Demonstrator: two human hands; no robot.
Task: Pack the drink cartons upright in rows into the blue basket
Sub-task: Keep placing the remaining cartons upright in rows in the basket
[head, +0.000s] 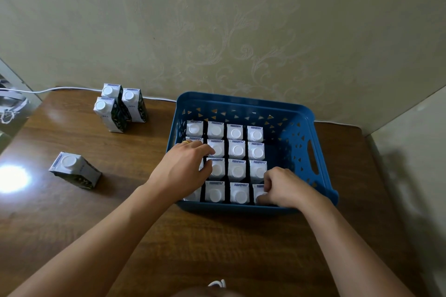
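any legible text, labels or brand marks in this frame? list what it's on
Blue print strip on the carton tops in the blue basket, e.g. second carton of the back row: too small and blurred to read.
Dark lettering on the white side of the front carton of the three on the table: blurred, unreadable.
Lone tilted carton: side print unreadable.
No other text visible.

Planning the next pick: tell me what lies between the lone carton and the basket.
Only bare wooden table between the lone carton and the blue basket, in the head view.

Blue basket (pixel 299 142) at 3 o'clock, sixteen white-capped cartons (pixel 237 149) upright in rows, four loose cartons (pixel 115 107) at 10 o'clock
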